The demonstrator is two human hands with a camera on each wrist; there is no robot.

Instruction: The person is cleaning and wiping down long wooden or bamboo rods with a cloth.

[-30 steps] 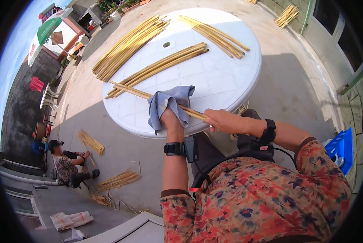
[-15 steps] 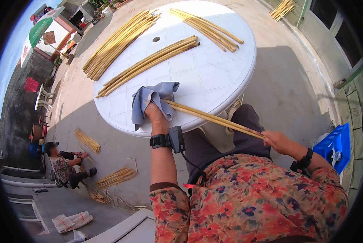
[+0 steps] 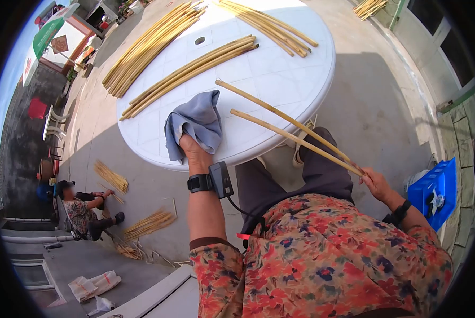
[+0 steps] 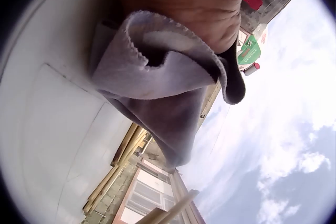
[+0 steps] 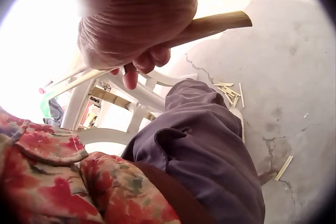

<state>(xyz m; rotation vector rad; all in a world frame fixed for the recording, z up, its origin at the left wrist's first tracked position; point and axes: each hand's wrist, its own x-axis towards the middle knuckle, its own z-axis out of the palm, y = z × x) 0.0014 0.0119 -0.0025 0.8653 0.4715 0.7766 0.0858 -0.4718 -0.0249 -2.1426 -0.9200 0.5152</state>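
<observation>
Two slim yellow sticks (image 3: 296,139) spread in a narrow V, their far ends over the near right part of the white round table (image 3: 280,79). My right hand (image 3: 376,185) grips their near ends at the right, beyond the table edge. In the right wrist view a cut stick end (image 5: 223,23) sticks out of the curled right hand (image 5: 142,19). My left hand (image 3: 195,151) holds a crumpled blue-grey cloth (image 3: 198,119) above the table's near edge, apart from the sticks. The left wrist view shows the cloth (image 4: 157,77) bunched below the hand (image 4: 184,3).
Three groups of sticks lie on the table: a large bundle (image 3: 150,47), a small row (image 3: 190,74) and another group (image 3: 272,26). A blue crate (image 3: 433,193) stands on the ground at the right. Another person (image 3: 81,209) sits at the lower left near stick piles (image 3: 150,223).
The right hand has drawn the sticks out of the cloth, away to the right, and their far ends have spread apart. The left hand with the cloth has shifted left.
</observation>
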